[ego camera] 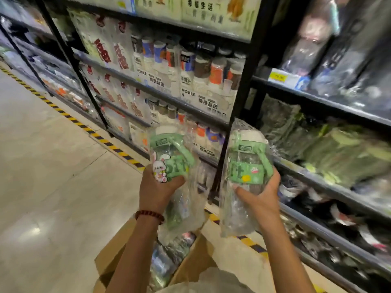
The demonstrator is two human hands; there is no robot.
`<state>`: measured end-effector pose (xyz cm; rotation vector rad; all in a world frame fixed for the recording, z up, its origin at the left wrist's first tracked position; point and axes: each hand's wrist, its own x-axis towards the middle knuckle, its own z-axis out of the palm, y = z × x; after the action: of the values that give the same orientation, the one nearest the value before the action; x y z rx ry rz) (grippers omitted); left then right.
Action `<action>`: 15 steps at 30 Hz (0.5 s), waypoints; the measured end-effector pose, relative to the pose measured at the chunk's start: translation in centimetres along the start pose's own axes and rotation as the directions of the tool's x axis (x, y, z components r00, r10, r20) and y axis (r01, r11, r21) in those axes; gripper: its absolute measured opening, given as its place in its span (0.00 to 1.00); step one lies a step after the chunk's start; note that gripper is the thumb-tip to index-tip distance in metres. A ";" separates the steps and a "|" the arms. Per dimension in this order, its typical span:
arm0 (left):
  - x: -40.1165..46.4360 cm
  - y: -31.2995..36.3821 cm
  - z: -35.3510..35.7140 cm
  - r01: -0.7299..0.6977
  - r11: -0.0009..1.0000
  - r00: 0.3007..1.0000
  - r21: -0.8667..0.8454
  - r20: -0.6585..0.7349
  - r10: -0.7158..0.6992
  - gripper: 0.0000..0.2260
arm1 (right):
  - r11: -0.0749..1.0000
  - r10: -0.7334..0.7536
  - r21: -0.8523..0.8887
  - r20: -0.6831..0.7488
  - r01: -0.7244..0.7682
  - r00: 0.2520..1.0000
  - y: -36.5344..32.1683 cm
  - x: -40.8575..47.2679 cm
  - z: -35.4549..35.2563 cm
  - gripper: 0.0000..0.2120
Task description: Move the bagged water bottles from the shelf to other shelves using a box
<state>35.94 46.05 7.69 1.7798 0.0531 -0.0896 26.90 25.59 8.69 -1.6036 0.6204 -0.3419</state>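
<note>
L hand (157, 188) raised, fingers curled, gripping | R hand (261, 196) raised, gripping | forearms extended fwd

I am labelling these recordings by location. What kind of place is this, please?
Most likely a shop aisle or its stockroom. Black metal shelves hold rows of packaged cups, a yellow price tag sits on a shelf edge, and hazard tape lines the floor.

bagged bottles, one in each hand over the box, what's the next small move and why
Probably lower both into the cardboard box. The left hand and the right hand each grip a green bagged bottle above it. The box sits open below with bagged items already inside.
</note>
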 end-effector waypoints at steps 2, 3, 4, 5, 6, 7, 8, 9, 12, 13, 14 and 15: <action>-1.3 -0.6 0.8 -0.007 1.000 0.999 0.000 0.052 0.007 0.36 | 1.000 0.010 0.010 -0.084 -0.009 0.996 1.0 -2.6 -1.4 0.44; -2.0 -1.0 1.3 -0.011 1.000 0.997 -0.001 0.075 0.011 0.37 | 1.000 0.015 0.018 -0.129 -0.012 0.992 1.4 -4.0 -2.1 0.44; -2.7 -1.3 1.9 -0.010 1.000 0.995 -0.006 0.098 0.010 0.38 | 1.000 0.019 0.024 -0.176 -0.015 0.984 1.9 -5.4 -2.9 0.44; -3.5 -1.4 2.7 0.009 1.000 0.993 -0.020 0.117 -0.007 0.38 | 1.000 0.017 0.026 -0.221 -0.011 0.975 2.2 -6.8 -3.7 0.43; -4.4 -1.5 3.4 0.037 0.999 0.990 -0.033 0.140 -0.032 0.39 | 1.000 0.014 0.025 -0.266 -0.007 0.964 2.6 -8.1 -4.5 0.42; -5.1 -1.8 4.2 0.056 0.998 0.984 -0.042 0.173 -0.048 0.38 | 1.000 0.015 0.027 -0.308 -0.007 0.951 3.0 -9.3 -5.4 0.41; -5.9 -1.8 4.9 0.062 0.997 0.974 -0.047 0.220 -0.050 0.37 | 0.999 0.019 0.030 -0.355 -0.009 0.935 3.3 -10.5 -6.3 0.41; -6.6 -1.8 5.7 0.063 0.997 0.962 -0.046 0.269 -0.049 0.36 | 0.999 0.018 0.033 -0.403 -0.005 0.915 3.8 -11.5 -7.2 0.40; -8.8 -0.8 8.4 0.059 0.998 0.913 -0.025 0.407 -0.044 0.30 | 0.998 0.031 0.060 -0.552 0.003 0.833 5.2 -14.3 -10.1 0.41; -9.6 -0.4 9.4 0.050 0.998 0.898 -0.024 0.439 -0.035 0.26 | 0.997 0.041 0.073 -0.590 0.003 0.806 5.5 -15.2 -11.1 0.42; -10.5 0.1 10.3 0.033 0.999 0.883 -0.023 0.469 -0.018 0.21 | 0.996 0.052 0.089 -0.624 0.004 0.779 5.8 -16.0 -12.0 0.43; -11.4 0.4 11.3 0.013 1.000 0.868 -0.024 0.497 0.001 0.19 | 0.994 0.064 0.106 -0.656 0.008 0.752 5.9 -16.8 -13.0 0.43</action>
<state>24.25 35.04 6.80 1.6804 -0.3130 -0.5491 4.93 24.45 6.99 -1.3486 1.1460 -0.9311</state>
